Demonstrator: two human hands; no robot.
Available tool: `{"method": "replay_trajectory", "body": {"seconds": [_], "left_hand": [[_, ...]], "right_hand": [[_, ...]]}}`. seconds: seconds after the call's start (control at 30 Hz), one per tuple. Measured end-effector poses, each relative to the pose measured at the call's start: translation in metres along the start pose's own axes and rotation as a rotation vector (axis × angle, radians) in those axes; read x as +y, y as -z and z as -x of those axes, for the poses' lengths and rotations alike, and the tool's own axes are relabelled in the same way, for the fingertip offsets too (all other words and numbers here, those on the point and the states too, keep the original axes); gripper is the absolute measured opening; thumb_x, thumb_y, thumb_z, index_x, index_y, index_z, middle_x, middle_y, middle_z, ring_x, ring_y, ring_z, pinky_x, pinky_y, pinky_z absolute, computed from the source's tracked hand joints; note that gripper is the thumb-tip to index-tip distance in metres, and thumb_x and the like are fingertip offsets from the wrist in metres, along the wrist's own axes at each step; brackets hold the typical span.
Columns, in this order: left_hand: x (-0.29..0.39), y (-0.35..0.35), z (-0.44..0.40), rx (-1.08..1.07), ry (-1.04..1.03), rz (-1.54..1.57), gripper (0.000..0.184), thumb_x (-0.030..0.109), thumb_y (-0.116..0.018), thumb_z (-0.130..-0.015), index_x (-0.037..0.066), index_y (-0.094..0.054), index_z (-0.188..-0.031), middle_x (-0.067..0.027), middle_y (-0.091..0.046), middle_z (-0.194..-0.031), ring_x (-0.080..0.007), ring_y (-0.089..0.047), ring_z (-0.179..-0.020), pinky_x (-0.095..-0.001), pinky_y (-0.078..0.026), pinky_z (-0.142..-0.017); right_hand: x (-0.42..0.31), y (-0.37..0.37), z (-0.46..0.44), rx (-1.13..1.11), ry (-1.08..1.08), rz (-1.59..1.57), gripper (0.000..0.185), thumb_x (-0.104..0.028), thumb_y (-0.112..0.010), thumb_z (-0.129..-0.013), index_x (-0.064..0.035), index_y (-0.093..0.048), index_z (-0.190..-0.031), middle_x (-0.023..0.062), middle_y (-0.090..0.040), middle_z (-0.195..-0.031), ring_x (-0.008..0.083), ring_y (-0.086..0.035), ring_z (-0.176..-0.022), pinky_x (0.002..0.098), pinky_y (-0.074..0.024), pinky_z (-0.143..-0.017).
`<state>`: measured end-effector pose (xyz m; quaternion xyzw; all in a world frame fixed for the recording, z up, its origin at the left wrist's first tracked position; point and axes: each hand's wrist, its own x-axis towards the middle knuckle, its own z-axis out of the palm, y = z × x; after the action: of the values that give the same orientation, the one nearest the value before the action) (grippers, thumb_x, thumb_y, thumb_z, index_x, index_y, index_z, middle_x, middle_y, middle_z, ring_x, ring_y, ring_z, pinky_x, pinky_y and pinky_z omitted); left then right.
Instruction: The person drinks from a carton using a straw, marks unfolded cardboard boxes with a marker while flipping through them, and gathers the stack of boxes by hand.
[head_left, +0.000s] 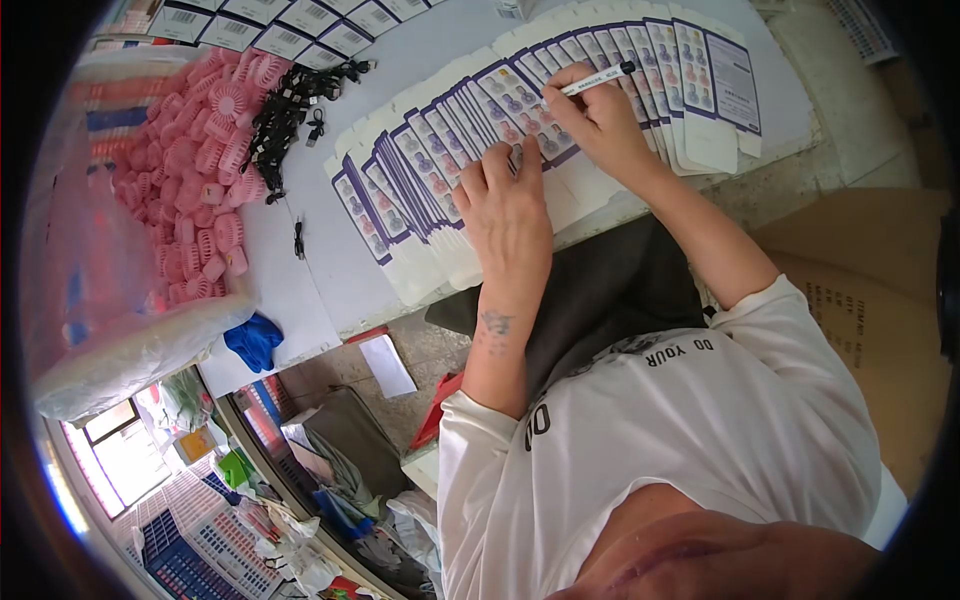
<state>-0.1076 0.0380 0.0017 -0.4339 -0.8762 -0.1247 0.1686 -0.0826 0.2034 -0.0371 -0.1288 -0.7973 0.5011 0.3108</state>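
- Head view, clock dirs from view ctr: L hand (pixel 505 215) was at 12–1, palm down, fingers slightly apart & bent, fingertips on the overlapping flat boxes (pixel 440 150); not clamped on any obj that showed.
- R hand (pixel 603 125) was at 1, fingers closed round the white marker (pixel 590 80), its black end up toward 1–2, other end low by the boxes.
- Flat boxes, w/ purple edges & small coloured pics, fanned across the worktop (pixel 300 290) from 10 round to 2; both hands were over the mid part.
- Pink mini fans (pixel 205 150) were heaped at 10, next to clear plastic (pixel 85 260) at 9.
- Black cables (pixel 290 120) lay bunched btwn 10 & 11, right beside the fans; one loose cable (pixel 299 240) was at 9–10.
- White cartons (pixel 285 38) w/ labels stood in rows at 11.
- Blue cloth (pixel 254 343) was at approx 9, nr worktop edge.
- Brown carton (pixel 870 370) w/ printed txt was at 3–4, off the worktop.
- Blue & white baskets (pixel 190 535) were at approx 8.
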Motion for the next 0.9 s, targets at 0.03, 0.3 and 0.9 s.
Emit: {"method": "replay_trajectory", "body": {"seconds": [0.03, 0.3, 0.9], "left_hand": [[0.0, -0.001, 0.001, 0.003, 0.0, 0.005, 0.041, 0.006, -0.058, -0.08, 0.009, -0.063, -0.12, -0.0084, -0.053, -0.111, -0.0273, -0.051, -0.099, -0.0414, -0.041, -0.086], [0.0, -0.001, 0.002, 0.005, 0.001, 0.012, 0.041, 0.005, -0.058, -0.08, 0.008, -0.063, -0.12, -0.0088, -0.053, -0.113, -0.0275, -0.051, -0.099, -0.0413, -0.041, -0.087], [-0.005, -0.008, 0.002, 0.063, 0.101, 0.161, 0.037, 0.002, -0.06, -0.083, 0.005, -0.065, -0.119, -0.012, -0.054, -0.104, -0.0303, -0.052, -0.096, -0.0435, -0.043, -0.087]], "right_hand": [[0.0, 0.0, 0.0, 0.004, 0.012, 0.015, 0.014, -0.013, -0.062, -0.093, 0.0007, -0.062, -0.097, 0.0035, -0.06, -0.073, 0.0068, -0.053, -0.06, 0.0243, -0.0401, -0.053], [-0.007, -0.001, -0.001, 0.03, 0.064, 0.02, 0.012, -0.015, -0.062, -0.091, -0.0029, -0.06, -0.088, 0.0088, -0.06, -0.065, 0.0198, -0.055, -0.054, 0.0316, -0.0409, -0.052], [-0.011, -0.008, 0.0, -0.089, -0.02, -0.084, 0.011, -0.01, -0.061, -0.094, 0.0002, -0.061, -0.098, 0.0021, -0.061, -0.077, 0.0062, -0.052, -0.064, 0.0235, -0.0413, -0.056]]}}
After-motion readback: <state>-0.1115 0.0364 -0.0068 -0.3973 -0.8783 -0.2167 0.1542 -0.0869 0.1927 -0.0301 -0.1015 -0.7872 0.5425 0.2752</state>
